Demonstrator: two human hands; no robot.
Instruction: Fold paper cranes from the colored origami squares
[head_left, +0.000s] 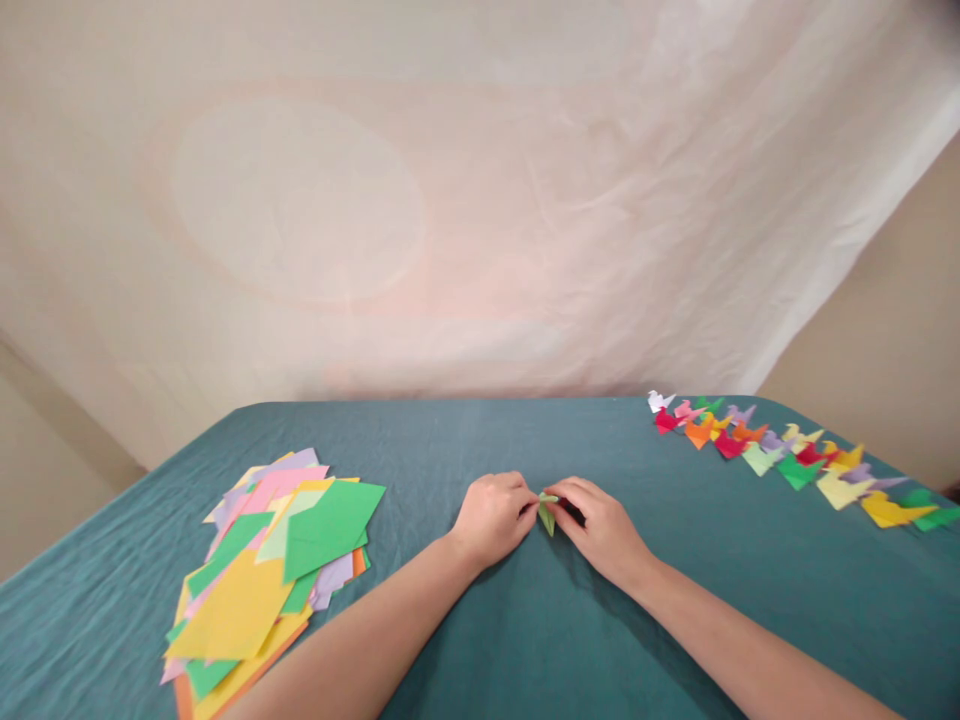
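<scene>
A small light green folded paper piece [547,512] is pinched between both my hands at the middle of the teal table [675,600]. My left hand [493,518] is curled, its fingertips closed on the paper's left side. My right hand [600,528] is closed on its right side, fingers pressed together over it. Most of the paper is hidden by my fingers; only a narrow pointed tip shows, hanging down.
A loose pile of coloured square paper sheets [270,560] lies at the left of the table. Several folded paper cranes [795,455] in many colours stand in a row along the right far edge. A pale cloth backdrop [450,220] hangs behind the table.
</scene>
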